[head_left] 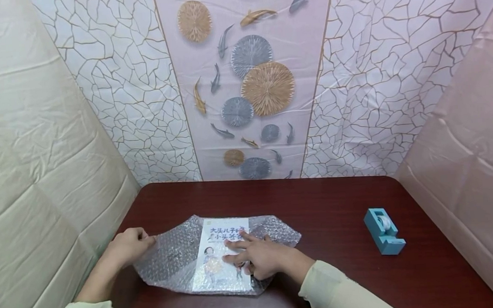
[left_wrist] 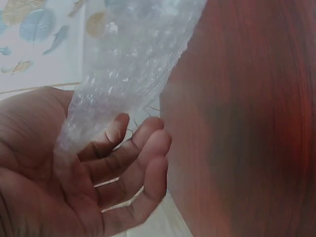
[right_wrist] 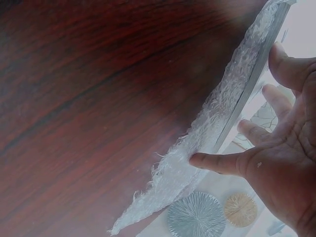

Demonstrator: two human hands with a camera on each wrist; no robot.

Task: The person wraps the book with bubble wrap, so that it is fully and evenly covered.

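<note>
A white book with a cartoon cover lies on a sheet of bubble wrap, which spreads out past both its sides. With its thumb and curled fingers, my left hand pinches the raised left edge of the wrap; in the left wrist view the bubble wrap runs up from that hand. My right hand rests on the right half of the book, fingers spread, hiding part of the cover. The right wrist view shows the book's page edge beside those extended fingers.
A blue tape dispenser stands on the right side of the dark red wooden table. Patterned cloth hangs behind the table, and pale cloth walls border it at left and right.
</note>
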